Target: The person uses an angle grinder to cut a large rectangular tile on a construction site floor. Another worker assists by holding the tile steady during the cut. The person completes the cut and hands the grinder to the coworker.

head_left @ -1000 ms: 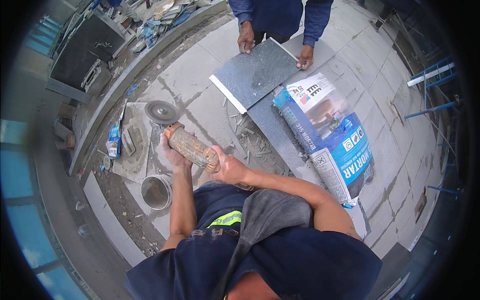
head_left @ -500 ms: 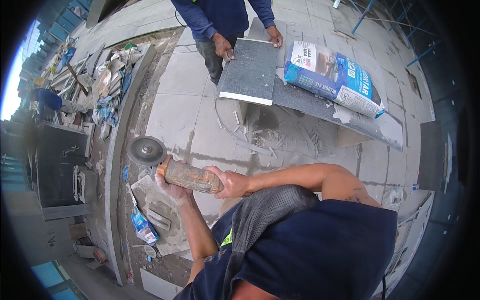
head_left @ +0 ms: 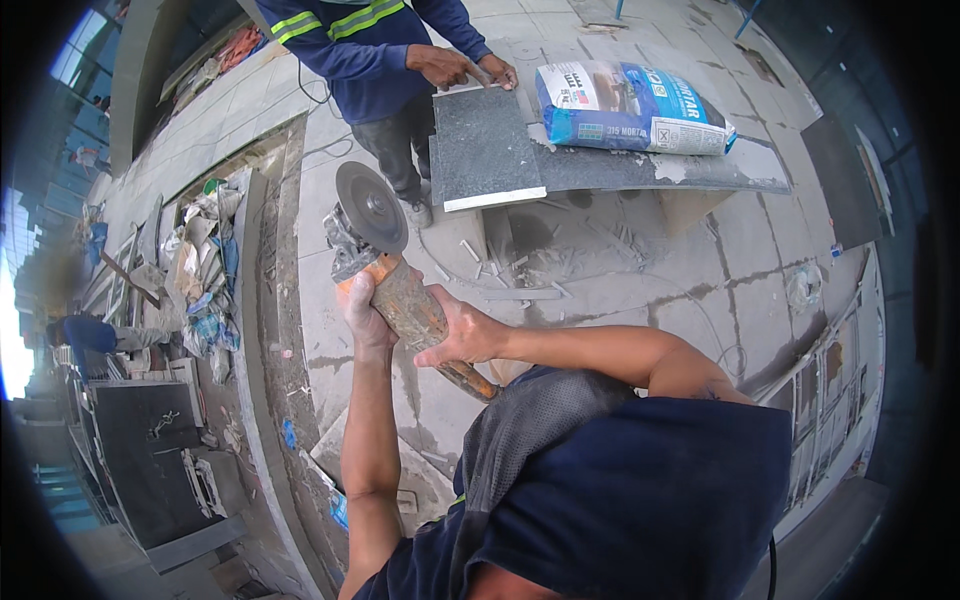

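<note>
An orange, dust-worn angle grinder (head_left: 410, 308) is held in front of my body, its grey cutting disc (head_left: 372, 208) pointing up and away from me. My left hand (head_left: 366, 318) wraps around the grinder just behind its head. Farther back on the body, my right hand (head_left: 462, 328) grips it from the right. Beyond the disc lies a dark grey stone tile (head_left: 488, 145) with a pale front edge, on top of a longer slab (head_left: 765, 172). A co-worker's hands (head_left: 465, 70) are at the tile's far edge, one finger extended over it.
A blue and white mortar bag (head_left: 632, 108) rests on the slab to the right. Pale offcut strips (head_left: 615, 245) litter the paving below. A rubble heap (head_left: 205, 262) lies left behind a concrete kerb (head_left: 262, 440). White metal frames (head_left: 830, 390) stand at right.
The grinder has swung from lying sideways to pointing forward, disc raised and closer to the tile. The co-worker's hands have come together at the tile's far edge. My view has shifted.
</note>
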Demonstrator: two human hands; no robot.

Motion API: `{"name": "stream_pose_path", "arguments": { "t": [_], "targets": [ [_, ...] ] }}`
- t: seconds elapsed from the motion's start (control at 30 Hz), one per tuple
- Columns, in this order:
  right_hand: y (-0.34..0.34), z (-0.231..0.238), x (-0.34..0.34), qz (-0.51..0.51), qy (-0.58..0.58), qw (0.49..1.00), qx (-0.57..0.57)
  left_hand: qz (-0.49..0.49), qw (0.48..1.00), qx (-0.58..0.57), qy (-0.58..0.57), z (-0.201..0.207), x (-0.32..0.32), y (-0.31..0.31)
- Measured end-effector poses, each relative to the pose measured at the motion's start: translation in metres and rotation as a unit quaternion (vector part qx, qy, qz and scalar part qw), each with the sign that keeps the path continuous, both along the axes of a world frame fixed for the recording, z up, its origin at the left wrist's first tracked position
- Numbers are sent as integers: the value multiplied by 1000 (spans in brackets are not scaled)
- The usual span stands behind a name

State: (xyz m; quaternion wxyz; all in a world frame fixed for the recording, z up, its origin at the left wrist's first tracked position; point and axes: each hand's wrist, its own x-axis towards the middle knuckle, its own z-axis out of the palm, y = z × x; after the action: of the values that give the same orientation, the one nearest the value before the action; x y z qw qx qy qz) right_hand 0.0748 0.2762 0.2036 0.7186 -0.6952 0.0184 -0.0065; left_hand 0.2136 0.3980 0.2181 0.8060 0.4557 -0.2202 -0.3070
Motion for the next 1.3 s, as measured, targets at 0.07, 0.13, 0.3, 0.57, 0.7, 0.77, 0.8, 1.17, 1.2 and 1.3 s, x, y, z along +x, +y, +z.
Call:
{"name": "stream_pose_path", "arguments": {
  "t": [0.07,0.13,0.3,0.57,0.7,0.77,0.8,1.17,1.2,1.3],
  "targets": [
    [-1,-4,5,-73,-25,997,-2,-39,999,11,-13,-4,20,-21],
    [1,-9,13,-153,-40,987,-1,-97,994,16,-50,-3,39,-45],
    [2,-12,40,-308,-18,949,56,-256,965,53,15,12,72,-106],
    [-23,0,89,-512,-3,857,48,-444,894,60,2,22,107,-205],
    [-27,-11,125,-606,-32,794,29,-531,842,71,-70,14,130,-242],
    [-18,-22,149,-667,-28,744,-1,-592,801,60,-68,6,145,-259],
    [-11,-28,165,-698,-40,715,-23,-624,776,55,-73,2,155,-265],
    [77,-29,322,-800,50,595,67,-754,652,69,45,-1,236,-255],
    [78,-31,328,-815,53,575,55,-754,650,77,56,-2,236,-253],
    [85,-35,347,-839,68,535,71,-783,612,82,81,-13,237,-250]
  ]
}}
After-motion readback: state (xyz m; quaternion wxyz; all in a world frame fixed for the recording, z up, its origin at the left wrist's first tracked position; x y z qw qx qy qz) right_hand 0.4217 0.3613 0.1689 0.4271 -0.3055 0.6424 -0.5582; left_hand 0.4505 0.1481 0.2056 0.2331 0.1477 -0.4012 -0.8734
